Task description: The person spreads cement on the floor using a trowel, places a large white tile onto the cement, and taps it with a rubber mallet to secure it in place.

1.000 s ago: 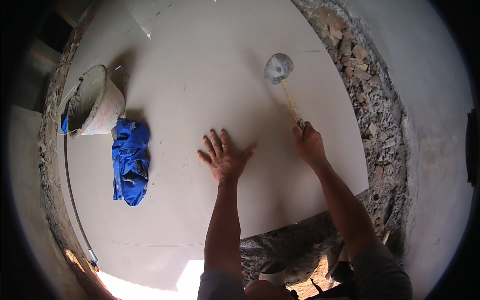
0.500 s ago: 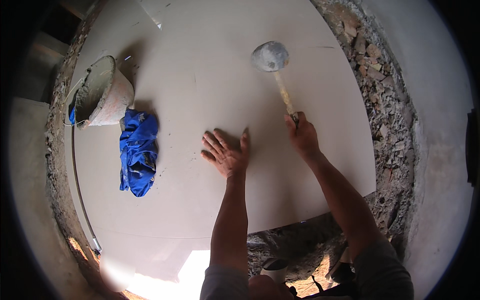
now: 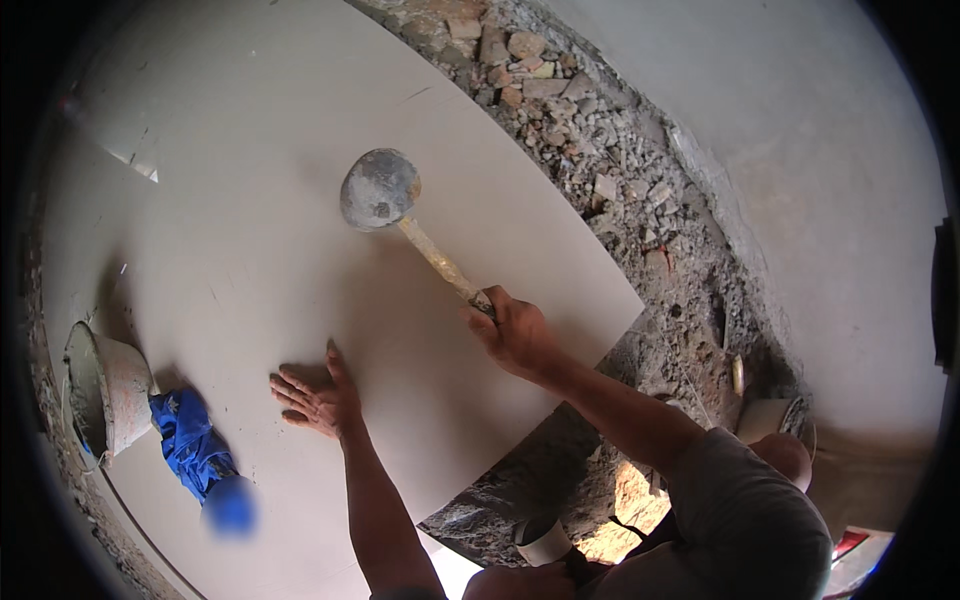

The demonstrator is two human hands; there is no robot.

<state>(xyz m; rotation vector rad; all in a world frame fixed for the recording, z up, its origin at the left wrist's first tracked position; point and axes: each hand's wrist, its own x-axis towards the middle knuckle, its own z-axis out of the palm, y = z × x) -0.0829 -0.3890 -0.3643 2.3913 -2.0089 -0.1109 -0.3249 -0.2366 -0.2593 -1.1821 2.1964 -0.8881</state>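
Bucket (image 3: 105, 395), one only, sits farthest left on the tile (image 3: 250, 200), tipped on its side, well left of the left hand (image 3: 318, 400). One blue cloth (image 3: 195, 455) lies crumpled just right of the bucket, touching it, and left of and slightly below that hand; its lower end is blurred.

One large pale tile covers most of the floor. The left hand lies flat on it, palm down, its grip spread wide with fingers (image 3: 290, 388) fanned toward the left and holding nothing. One forearm runs from it down to the lower edge.

One mallet (image 3: 380, 188) comes next: its round grey head is up and to the left of the right hand (image 3: 515, 330), and whether the head touches the tile cannot be told. Its single pale handle (image 3: 437, 258) slants down to the right into that hand. The right hand's grip is curled tight around the handle's end.

Below the right hand, past the tile's corner, lies a patch of bare rough ground (image 3: 540, 480), with one white cup-like thing (image 3: 545, 545) near the lower edge. Right of and above the right hand, a band of broken rubble (image 3: 600, 150), too many pieces to count, runs along the tile's far edge. One second pale round container (image 3: 765, 420) stands lower right of that hand, beside the person's knee.
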